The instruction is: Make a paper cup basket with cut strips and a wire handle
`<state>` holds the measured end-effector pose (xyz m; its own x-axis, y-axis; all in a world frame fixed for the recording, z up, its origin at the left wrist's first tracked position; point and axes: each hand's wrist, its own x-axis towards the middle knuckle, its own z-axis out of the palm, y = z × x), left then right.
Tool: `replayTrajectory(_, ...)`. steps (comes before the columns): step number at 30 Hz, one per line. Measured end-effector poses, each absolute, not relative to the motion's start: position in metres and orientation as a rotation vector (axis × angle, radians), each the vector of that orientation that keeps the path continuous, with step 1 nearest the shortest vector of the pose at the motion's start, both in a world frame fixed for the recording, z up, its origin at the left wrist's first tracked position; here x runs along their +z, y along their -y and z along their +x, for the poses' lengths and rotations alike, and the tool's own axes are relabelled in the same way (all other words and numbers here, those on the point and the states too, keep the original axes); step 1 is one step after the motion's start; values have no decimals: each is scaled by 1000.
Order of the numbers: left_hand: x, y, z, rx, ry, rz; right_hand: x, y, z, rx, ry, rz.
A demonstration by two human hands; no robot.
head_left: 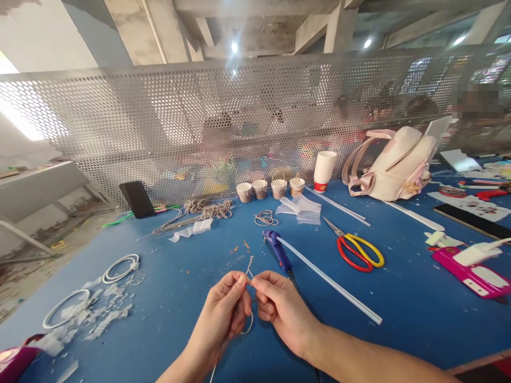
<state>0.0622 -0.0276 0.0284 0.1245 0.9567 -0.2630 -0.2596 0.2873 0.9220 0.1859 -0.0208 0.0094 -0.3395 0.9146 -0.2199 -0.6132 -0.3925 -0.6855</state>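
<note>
— Two hands met over one thin cord [250, 268], low in the middle of the view, above the blue counter [179, 298]. The left hand [223, 314] and the right hand [281, 308] each pinched it between thumb and forefinger, fingertips almost touching.

— So the fingers were closed on it?

— Yes, both sets gripped the cord. A short end stuck up above the pinch, and a loop hung down between the palms.

— How far along did the work look?

— Partway, as a judgement. The cord was already bent into a loop, but whether a knot was tied I could not tell; the fingers hid that spot. A longer tail seemed to run down past the left wrist.

— And just beyond the hands?

— A blue glue gun [277, 250] lay on the counter just past the right hand, with a clear glue stick [331, 279] slanting out from it toward the right. Red and yellow scissors [357, 250] lay further right, shut as far as I could see.

— Further back?

— A small coil of cord [265, 217], a heap of clear strips [301, 208], then four little pots [269, 188] in a row, two with handles fitted, beside a stack of paper cups [324, 170]. Those pots looked like finished or half-finished pieces. A pale backpack [395, 162] stood at the right, a black phone [137, 199] leaned at the left against a perforated screen [159, 117].

— The near left?

— White rings [120, 267] and scraps of clear offcuts [99, 316], well apart from the hands.
</note>
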Motion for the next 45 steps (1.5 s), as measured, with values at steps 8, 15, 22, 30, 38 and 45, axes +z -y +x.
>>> replayTrajectory(8, 27, 28, 58, 1025, -952, 769, 4, 18, 186, 2032, 499, -706)
replayTrajectory(15, 25, 31, 58, 983, -862, 742, 1, 14, 187, 2131, 505, -674)
replayTrajectory(22, 26, 33, 62, 1010, -892, 761, 3, 12, 187, 2003, 620, -783)
replayTrajectory(30, 22, 32, 62, 982, -955, 691, 1, 9, 189, 1986, 633, -841)
replayTrajectory(38, 18, 28, 59, 1063, -837, 533, -3, 5, 188, 1982, 661, -876)
replayTrajectory(45, 19, 23, 56, 1290, -831, 423, 4, 15, 195, 1614, 965, -1045)
